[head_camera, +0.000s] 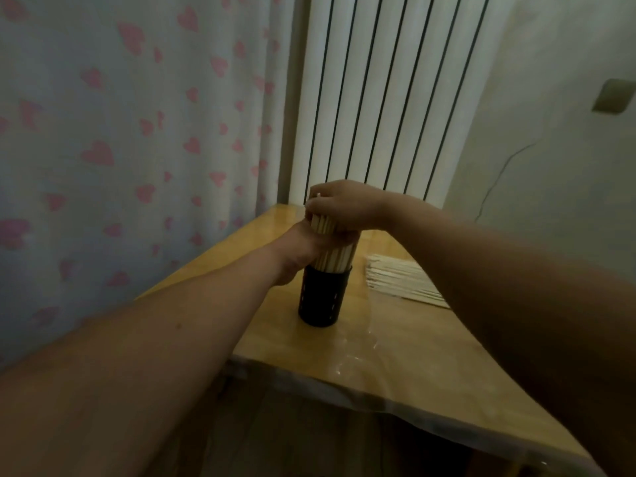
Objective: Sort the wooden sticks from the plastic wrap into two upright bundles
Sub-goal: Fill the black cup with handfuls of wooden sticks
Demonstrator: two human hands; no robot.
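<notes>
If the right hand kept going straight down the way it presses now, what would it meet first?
The right hand already rests on the tops of the upright wooden sticks; pushing on would likely drive them deeper into the black holder.

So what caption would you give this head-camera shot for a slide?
Both hands, left hand and right hand, steady upright wooden sticks in a black holder; more sticks lie flat nearby.

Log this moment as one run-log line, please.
left hand: gripping upright wooden stick bundle | right hand: on bundle top | bundle in black perforated cylindrical holder | loose flat sticks remain on plastic wrap
</notes>
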